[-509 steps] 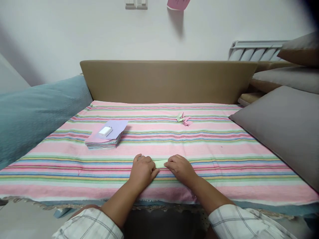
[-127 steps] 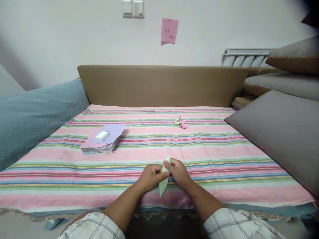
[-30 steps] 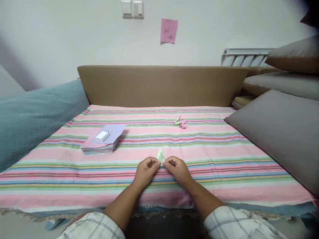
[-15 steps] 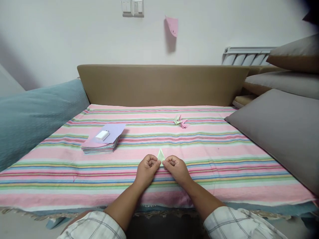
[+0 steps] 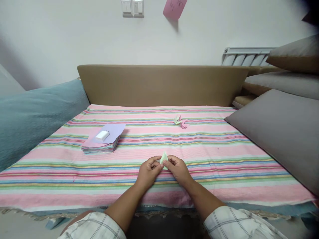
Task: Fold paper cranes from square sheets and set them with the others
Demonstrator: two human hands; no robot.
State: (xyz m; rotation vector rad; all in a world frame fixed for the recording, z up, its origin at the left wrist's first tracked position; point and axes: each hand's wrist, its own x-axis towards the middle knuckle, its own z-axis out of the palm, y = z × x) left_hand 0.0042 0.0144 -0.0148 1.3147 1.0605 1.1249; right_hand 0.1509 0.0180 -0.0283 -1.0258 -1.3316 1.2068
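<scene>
Green paper (image 5: 164,158), folded to a point, sits at lower centre of the frame, pinched by the left hand (image 5: 147,171) and right hand (image 5: 178,170); a paper stack (image 5: 99,149) lies left.

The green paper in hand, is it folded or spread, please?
Folded: the green paper is small and pointed, between left hand and right hand.

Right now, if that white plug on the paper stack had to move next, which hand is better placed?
Probably the left hand: the white plug and paper stack lie nearer it than the right hand, though both hold the green paper.
</scene>
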